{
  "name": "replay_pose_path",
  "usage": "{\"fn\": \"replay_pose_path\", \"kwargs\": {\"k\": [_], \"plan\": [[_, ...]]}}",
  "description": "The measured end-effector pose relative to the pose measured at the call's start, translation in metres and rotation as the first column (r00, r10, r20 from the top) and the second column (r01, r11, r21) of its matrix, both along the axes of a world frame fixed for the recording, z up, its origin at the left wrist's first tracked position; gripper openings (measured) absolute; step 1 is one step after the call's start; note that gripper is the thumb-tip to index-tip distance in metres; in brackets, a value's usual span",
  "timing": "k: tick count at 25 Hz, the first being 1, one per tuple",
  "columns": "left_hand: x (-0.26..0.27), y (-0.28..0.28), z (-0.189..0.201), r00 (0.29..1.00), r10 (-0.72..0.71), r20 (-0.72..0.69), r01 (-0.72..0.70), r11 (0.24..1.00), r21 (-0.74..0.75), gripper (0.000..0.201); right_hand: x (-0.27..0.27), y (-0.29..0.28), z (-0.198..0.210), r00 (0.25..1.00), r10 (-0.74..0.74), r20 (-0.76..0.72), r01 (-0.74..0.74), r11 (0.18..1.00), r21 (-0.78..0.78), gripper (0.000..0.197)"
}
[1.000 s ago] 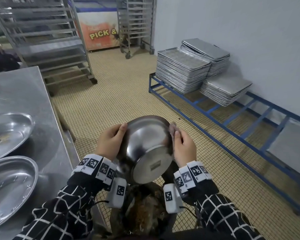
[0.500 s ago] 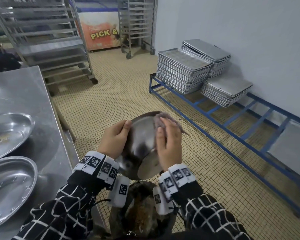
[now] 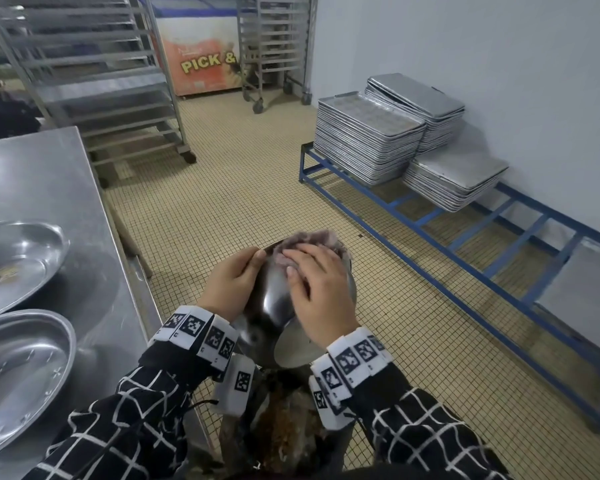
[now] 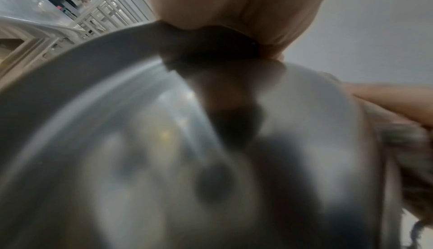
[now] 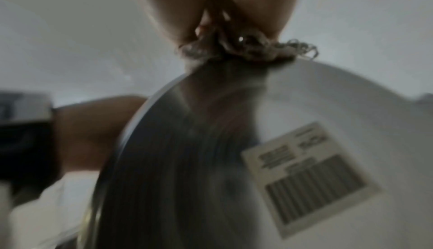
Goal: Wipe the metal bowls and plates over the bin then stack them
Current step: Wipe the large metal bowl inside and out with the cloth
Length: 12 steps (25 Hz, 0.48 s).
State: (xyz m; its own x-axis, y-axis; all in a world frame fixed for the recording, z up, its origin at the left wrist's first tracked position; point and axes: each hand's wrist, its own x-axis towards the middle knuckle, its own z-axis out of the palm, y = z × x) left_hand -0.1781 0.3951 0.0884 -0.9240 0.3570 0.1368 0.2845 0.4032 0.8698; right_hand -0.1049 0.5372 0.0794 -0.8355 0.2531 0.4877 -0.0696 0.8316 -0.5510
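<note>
Even, dim, cool indoor light fills the head view; soft glare lies on the steel table (image 3: 42, 174), and lines bow toward the frame's edges; the wall beyond the table is flat grey; both wrist views are badly blurred, the metal bowl (image 4: 164, 160) smeared and out of focus, its barcode label (image 5: 311, 177) unreadable.

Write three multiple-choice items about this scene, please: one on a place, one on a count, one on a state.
1. Where is the bowl held?
A. over the bin
B. on the table
C. on the blue rack

2. How many metal plates lie on the table?
A. two
B. four
C. none

3. What does the right hand do?
A. hangs idle
B. presses a cloth on the bowl
C. lifts a tray

Key: 1 A, the bin shows below the bowl; 2 A, two lie at the left edge; 3 B, the cloth sits under its fingers.
</note>
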Motion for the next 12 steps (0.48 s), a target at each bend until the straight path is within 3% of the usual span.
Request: {"fn": "replay_pose_path", "kwargs": {"k": [2,4,5,6,8,10,12], "plan": [[-0.001,0.000,0.001,1.000,0.008,-0.028,-0.007,0.999,0.036,0.030,-0.006,-0.007,-0.004,0.996,-0.087,0.009,0.085,0.992,0.098,0.040],[-0.003,-0.005,0.000,0.999,0.017,-0.039,-0.016,0.999,0.035,0.030,-0.009,-0.001,-0.007,0.988,-0.151,0.012,0.151,0.988,-0.038,0.044],[-0.003,-0.009,-0.002,0.999,0.021,-0.048,-0.020,1.000,0.022,0.030,-0.008,0.004,-0.009,0.984,-0.173,0.031,0.176,0.965,-0.195,0.044],[-0.004,-0.012,-0.003,0.998,0.028,-0.052,-0.027,0.999,0.018,0.030,-0.006,0.011,-0.016,0.976,-0.200,0.086,0.218,0.900,-0.378,0.043],[-0.004,-0.018,-0.006,0.998,0.063,-0.025,-0.062,0.997,0.046,0.029,0.000,0.025,-0.034,0.930,-0.239,0.280,0.367,0.672,-0.644,0.040],[-0.004,-0.023,-0.008,0.993,0.101,0.061,-0.107,0.988,0.115,0.029,0.009,0.039,-0.053,0.894,-0.161,0.418,0.442,0.466,-0.766,0.041],[-0.003,-0.026,-0.009,0.983,0.099,0.153,-0.128,0.972,0.197,0.030,0.016,0.046,-0.055,0.902,-0.034,0.429,0.424,0.249,-0.871,0.044]]}}
